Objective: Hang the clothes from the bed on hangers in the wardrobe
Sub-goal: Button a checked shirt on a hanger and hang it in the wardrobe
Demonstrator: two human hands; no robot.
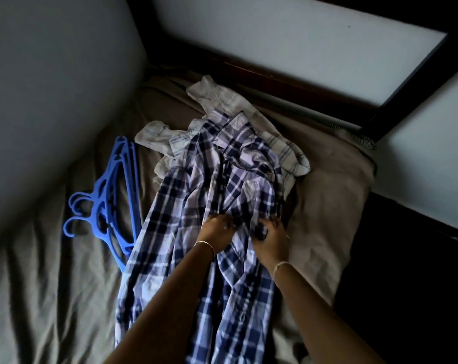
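A blue and white plaid shirt (pixel 196 206) lies stretched along the bed (pixel 51 298). My left hand (pixel 217 232) and my right hand (pixel 271 240) both pinch its fabric near the middle, close together. Under its far end lies a pale striped shirt (pixel 222 101), crumpled. A stack of blue plastic hangers (pixel 112 195) rests on the sheet to the left of the plaid shirt, with the hooks pointing left. No wardrobe is in view.
A pillow (pixel 327 206) in a grey-brown case lies right of the shirts. Pale walls enclose the bed at left and behind. A dark wooden bed frame (pixel 288 74) runs along the far right edge. The room is dim.
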